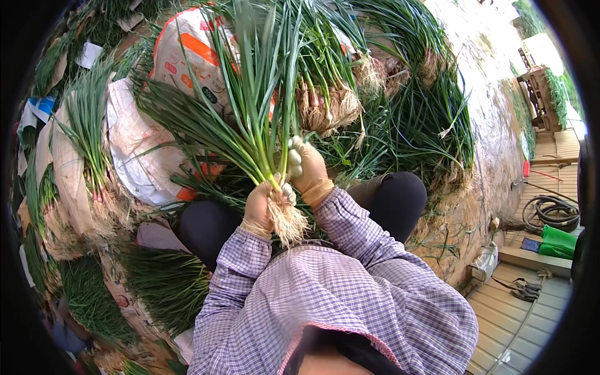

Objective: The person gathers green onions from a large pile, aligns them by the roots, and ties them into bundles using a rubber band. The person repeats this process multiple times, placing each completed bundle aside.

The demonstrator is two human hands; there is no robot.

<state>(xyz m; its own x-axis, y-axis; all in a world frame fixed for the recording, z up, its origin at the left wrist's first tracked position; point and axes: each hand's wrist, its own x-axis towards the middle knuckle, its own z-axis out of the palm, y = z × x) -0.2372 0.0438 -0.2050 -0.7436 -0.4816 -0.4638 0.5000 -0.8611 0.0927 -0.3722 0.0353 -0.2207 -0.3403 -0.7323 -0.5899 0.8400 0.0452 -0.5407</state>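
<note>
My left hand, in a thin pale glove, grips a bunch of green onions low on the stalks. The bunch stands upright before my lap, its long leaves fanning away from me. Pale stringy roots hang out below the left fist. My right hand, gloved too with whitish finger coverings, is curled against the right-side stalks of the same bunch, just above my left hand. Its palm side is partly hidden. Just beyond the right hand lies a tied-looking bundle of green onions, roots towards me.
A printed woven sack lies ahead. Loose green onions are heaped at the right. More bunches rest on sacking at the left. Far right are a coiled black hose, a green bag and a cart.
</note>
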